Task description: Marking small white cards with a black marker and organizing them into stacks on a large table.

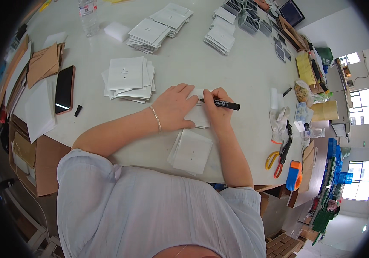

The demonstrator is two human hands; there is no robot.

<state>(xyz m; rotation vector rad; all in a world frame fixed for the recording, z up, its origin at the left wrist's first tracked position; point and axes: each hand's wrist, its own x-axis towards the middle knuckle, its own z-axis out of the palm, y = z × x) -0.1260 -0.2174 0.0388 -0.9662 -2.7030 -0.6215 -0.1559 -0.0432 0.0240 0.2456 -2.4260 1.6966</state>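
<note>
My left hand (175,105) lies flat on a white card (198,115), fingers stretched out and pointing away from me. My right hand (219,112) grips a black marker pen (228,105), its tip at the card near the left fingertips. Fingers and hands cover much of that card. Closer to my body is a loose stack of white cards (191,151), with no large marks showing on the top one. Beyond my left forearm sits another uneven stack (126,74), with small black marks on its top card.
Farther off stand more card stacks (150,33) and a water bottle (89,19). Left are a phone (65,90), a small black cap (78,110) and cardboard pieces (43,64). Right lie scissors (277,165), a glove (279,122) and an orange-blue tape dispenser (294,175).
</note>
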